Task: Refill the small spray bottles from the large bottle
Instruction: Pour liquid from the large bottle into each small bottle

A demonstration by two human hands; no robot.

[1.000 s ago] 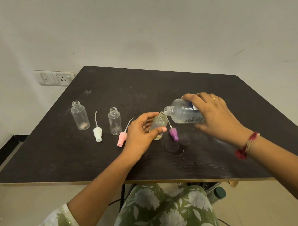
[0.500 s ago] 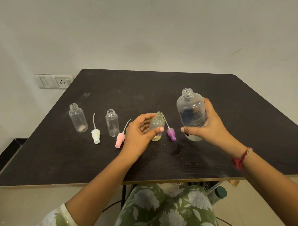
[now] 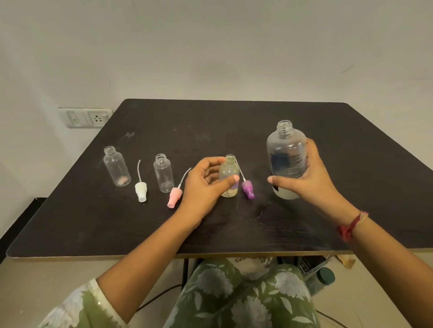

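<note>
Now, from the head camera, the right hand (image 3: pixel 310 182) wraps its fingers (image 3: pixel 277 180) around the large bottle (image 3: pixel 286 151), which is upright and uncapped over the right part of the dark counter (image 3: pixel 236 120). The left hand (image 3: pixel 205 185) grips a small spray bottle (image 3: pixel 229 173) holding yellowish liquid, thumb in front, at the counter's middle. A purple spray cap (image 3: pixel 248 189) lies just beside it. Further left stand a middle empty bottle (image 3: pixel 163 173) and a far-left empty bottle (image 3: pixel 116 166), with a pink spray cap (image 3: pixel 174 197) and a white spray cap (image 3: pixel 141 190) lying beside them.
</note>
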